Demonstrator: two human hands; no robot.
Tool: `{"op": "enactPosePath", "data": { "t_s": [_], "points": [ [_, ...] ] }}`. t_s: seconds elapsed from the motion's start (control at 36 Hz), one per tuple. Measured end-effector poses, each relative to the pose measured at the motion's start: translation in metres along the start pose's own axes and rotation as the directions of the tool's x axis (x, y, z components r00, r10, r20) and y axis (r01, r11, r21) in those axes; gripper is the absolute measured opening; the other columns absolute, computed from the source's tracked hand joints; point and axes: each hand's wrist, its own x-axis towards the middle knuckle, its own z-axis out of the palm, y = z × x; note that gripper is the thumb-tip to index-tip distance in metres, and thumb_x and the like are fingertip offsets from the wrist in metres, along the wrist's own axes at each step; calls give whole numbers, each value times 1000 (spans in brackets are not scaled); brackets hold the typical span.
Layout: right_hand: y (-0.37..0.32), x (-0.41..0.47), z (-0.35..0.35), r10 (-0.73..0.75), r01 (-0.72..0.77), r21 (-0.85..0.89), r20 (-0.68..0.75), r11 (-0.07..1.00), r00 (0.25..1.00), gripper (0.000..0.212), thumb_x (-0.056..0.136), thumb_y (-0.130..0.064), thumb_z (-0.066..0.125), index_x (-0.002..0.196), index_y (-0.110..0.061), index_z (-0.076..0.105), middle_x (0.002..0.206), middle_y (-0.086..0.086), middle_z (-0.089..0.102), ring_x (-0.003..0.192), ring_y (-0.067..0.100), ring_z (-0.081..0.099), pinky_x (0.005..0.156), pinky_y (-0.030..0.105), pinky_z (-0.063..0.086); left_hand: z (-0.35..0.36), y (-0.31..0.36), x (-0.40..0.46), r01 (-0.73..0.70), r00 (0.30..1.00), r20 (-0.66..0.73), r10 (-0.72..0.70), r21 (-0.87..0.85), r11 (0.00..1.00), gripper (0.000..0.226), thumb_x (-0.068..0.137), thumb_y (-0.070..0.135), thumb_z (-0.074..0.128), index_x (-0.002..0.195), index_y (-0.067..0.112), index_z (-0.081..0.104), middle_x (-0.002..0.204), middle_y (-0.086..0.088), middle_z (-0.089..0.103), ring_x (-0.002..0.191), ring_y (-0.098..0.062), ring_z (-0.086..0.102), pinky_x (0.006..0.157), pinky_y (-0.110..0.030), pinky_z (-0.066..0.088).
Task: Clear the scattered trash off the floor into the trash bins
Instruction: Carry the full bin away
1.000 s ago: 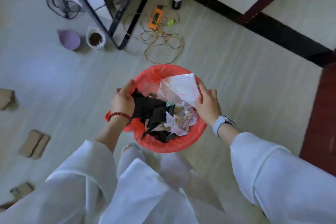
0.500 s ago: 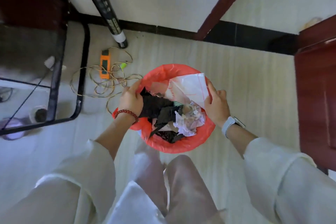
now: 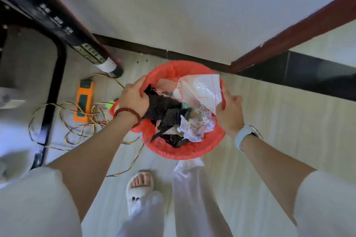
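- Gripping the bin [image 3: 185, 152] by its rim on two sides, a person stands over it and looks straight down.
- Left hand [image 3: 134, 96] curls over the left rim, fingers folded onto the red liner [image 3: 173, 67] and touching the black scraps [image 3: 165, 107] inside.
- Right hand [image 3: 229, 113] clasps the right rim, thumb and fingers pinching liner and edge together; a clear bag [image 3: 200, 90] with red lines lies just beside its fingertips.
- Whether the bin rests on the floor [image 3: 269, 131] or is lifted cannot be told from this view.
- Inside the bin sit black scraps at left and centre, crumpled pale paper [image 3: 194, 125] at right, and the clear bag on top at the far right.
- A red bead bracelet [image 3: 127, 113] circles the left wrist; a pale watch [image 3: 245, 136] sits on the right wrist.
- White sleeves cover both upper arms, and a foot in a white slipper [image 3: 138, 188] stands on the floor below the bin.
- Left of the bin, an orange device [image 3: 84, 100] lies among a tangled wire [image 3: 63, 121] beside a black frame leg [image 3: 50, 102].
- A dark baseboard [image 3: 134, 48] runs along the white wall behind the bin.
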Motion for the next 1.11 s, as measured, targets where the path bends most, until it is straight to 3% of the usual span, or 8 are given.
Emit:
{"op": "enactPosePath", "data": {
  "t_s": [0.22,0.33,0.53,0.64,0.72,0.86,1.0,1.11],
  "points": [
    [7,76,20,40,-42,35,44,998,998,67,89,-4,38,147,-31,19,104,6,31,100,35,46,92,35,41,38,2,73,3,999,-49,-4,-17,1000,56,83,3,43,135,23,46,119,-22,55,110,-38,52,95,-38,43],
    [-1,93,16,62,-61,-10,90,998,994,66,90,-6,37,148,-29,15,127,13,38,111,34,46,94,35,38,43,11,86,13,1000,-21,-14,-40,999,58,82,4,44,138,20,41,123,-22,53,109,-38,52,95,-40,44],
    [-43,58,1,74,-39,-343,88,939,993,69,88,-14,47,148,-22,15,154,13,17,138,35,20,109,49,21,15,21,31,103,994,-25,-103,-27,994,52,86,18,50,137,14,39,137,-14,42,127,-31,37,106,-39,32],
    [-94,17,-19,-36,101,-295,218,950,975,54,89,-11,44,142,-15,33,145,13,37,133,32,33,102,43,34,-33,29,-31,202,974,-66,-215,-156,967,47,87,22,47,133,10,47,134,-16,46,125,-31,40,104,-35,31],
    [-143,-24,-37,-120,217,-163,460,962,879,37,90,-6,40,125,-6,53,119,17,60,115,34,53,90,35,41,-78,38,-90,321,932,-86,-352,-253,913,41,91,16,48,133,14,46,138,-12,43,126,-26,40,102,-28,29],
    [-237,-127,-84,-212,429,-120,732,895,648,34,95,-10,40,126,-5,53,126,16,57,118,31,51,97,34,39,-167,48,-215,448,777,-230,-585,-451,772,36,90,10,52,125,13,55,125,-12,54,116,-27,51,94,-28,37],
    [-291,-199,-111,-290,599,-82,818,796,496,31,96,-14,41,123,-8,54,121,16,60,113,34,54,94,41,43,-221,52,-314,439,629,-294,-719,-628,642,30,89,6,52,119,4,58,116,-15,60,108,-29,57,92,-32,41],
    [-328,-287,-129,-387,737,11,856,676,342,32,96,-14,39,121,-9,57,118,12,62,108,28,56,84,30,42,-249,51,-421,375,482,-355,-801,-742,555,30,92,9,50,120,3,55,119,-16,58,109,-28,55,92,-32,42]
  ]
}}
